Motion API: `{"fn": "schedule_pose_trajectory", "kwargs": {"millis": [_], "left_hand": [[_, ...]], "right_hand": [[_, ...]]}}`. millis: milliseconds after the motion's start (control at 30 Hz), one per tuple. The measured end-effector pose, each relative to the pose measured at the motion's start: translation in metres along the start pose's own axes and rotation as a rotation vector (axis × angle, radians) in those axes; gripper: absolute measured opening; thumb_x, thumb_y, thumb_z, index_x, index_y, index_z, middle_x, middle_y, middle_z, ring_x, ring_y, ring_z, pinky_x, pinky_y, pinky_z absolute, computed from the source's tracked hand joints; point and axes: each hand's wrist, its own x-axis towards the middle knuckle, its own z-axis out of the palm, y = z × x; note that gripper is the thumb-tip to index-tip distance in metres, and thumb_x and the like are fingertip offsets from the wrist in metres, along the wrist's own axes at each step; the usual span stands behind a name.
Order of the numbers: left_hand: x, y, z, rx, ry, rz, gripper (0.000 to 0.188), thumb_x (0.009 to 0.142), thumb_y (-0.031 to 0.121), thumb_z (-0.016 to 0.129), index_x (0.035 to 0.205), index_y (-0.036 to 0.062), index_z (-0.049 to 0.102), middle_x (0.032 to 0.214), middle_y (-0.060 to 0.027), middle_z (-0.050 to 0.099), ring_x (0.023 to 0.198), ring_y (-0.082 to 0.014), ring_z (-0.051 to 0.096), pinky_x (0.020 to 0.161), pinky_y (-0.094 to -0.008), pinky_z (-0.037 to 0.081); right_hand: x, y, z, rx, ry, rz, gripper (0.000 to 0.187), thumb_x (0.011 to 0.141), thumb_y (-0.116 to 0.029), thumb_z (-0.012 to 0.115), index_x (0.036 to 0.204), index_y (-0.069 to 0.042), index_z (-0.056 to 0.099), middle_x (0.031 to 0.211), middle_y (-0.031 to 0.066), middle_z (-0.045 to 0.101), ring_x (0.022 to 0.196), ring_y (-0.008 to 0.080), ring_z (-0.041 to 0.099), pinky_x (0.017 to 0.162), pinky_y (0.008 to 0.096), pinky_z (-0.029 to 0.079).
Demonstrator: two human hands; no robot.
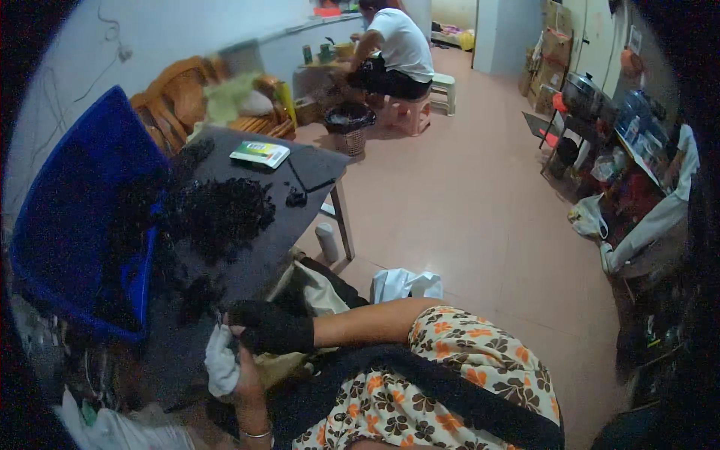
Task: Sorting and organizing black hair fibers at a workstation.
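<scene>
My left hand point(248, 382), with a bracelet at its wrist, is at the near edge of a dark table point(289, 236). White cloth point(222, 364) covers or lies against its fingers; I cannot tell which. Against it, my right hand point(274, 327), in a black covering, reaches in from the right. The fingertips of both hands meet and look closed, but anything small between them is too dark to make out. Just beyond them is a scatter of small black pieces point(199, 296), and farther off a larger black heap point(225, 214).
A large blue bin point(82, 195) lies tipped at the table's left. On the table are a green-and-white box point(260, 154) and a small black clump point(296, 198). A person point(401, 49) sits farther back, near a lined wastebasket point(349, 135). Cluttered shelving point(626, 161) stands at right.
</scene>
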Motion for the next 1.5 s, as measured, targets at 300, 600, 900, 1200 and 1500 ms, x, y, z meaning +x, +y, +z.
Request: {"fn": "schedule_pose_trajectory", "kwargs": {"millis": [300,600,900,1200,1500], "left_hand": [[-0.007,-0.005,-0.007,-0.207,0.046,-0.273,0.024,0.076,0.003,0.061,0.100,0.0012,0.060,0.093,-0.0099,0.061,0.084,-0.0199,0.058,0.076,-0.0313,0.046],[-0.009,-0.002,-0.023,-0.313,-0.044,-0.173,0.022,0.073,0.000,0.061,0.095,0.0004,0.060,0.097,-0.0132,0.061,0.086,-0.0209,0.059,0.075,-0.0299,0.048],[0.063,-0.072,-0.055,0.392,0.062,0.117,0.032,0.074,0.006,0.057,0.106,0.0066,0.057,0.103,-0.0174,0.057,0.097,-0.0351,0.052,0.084,-0.0379,0.042],[0.087,-0.106,-0.034,0.368,-0.023,0.045,0.017,0.074,0.008,0.057,0.091,0.0070,0.063,0.093,-0.0138,0.061,0.086,-0.0334,0.056,0.073,-0.0392,0.046],[0.073,-0.088,-0.042,-0.100,0.245,-0.149,0.024,0.083,0.006,0.049,0.106,0.0019,0.052,0.098,-0.0121,0.059,0.075,-0.0222,0.060,0.060,-0.0305,0.047]], "right_hand": [[0.011,-0.001,-0.034,-0.584,-0.293,-0.172,0.029,0.074,-0.024,0.062,0.093,-0.002,0.059,0.098,0.0171,0.055,0.092,0.0320,0.053,0.080,0.0379,0.041],[0.014,-0.006,-0.031,-0.351,-0.571,0.448,0.035,0.074,-0.023,0.067,0.099,-0.001,0.055,0.088,0.0113,0.059,0.079,0.0155,0.056,0.069,0.0293,0.046],[0.055,0.024,-0.061,-0.769,-0.230,0.033,0.026,0.074,-0.023,0.063,0.091,-0.003,0.060,0.081,0.0166,0.057,0.077,0.0334,0.057,0.066,0.0393,0.046],[0.082,0.039,-0.040,-0.806,-0.386,0.029,0.026,0.069,-0.015,0.061,0.094,-0.006,0.061,0.086,0.0160,0.059,0.079,0.0347,0.056,0.070,0.0421,0.045],[0.068,0.045,-0.051,-0.346,-0.154,0.052,0.017,0.077,-0.013,0.054,0.091,-0.004,0.057,0.085,0.0063,0.058,0.080,0.0207,0.057,0.070,0.0329,0.046]]}}
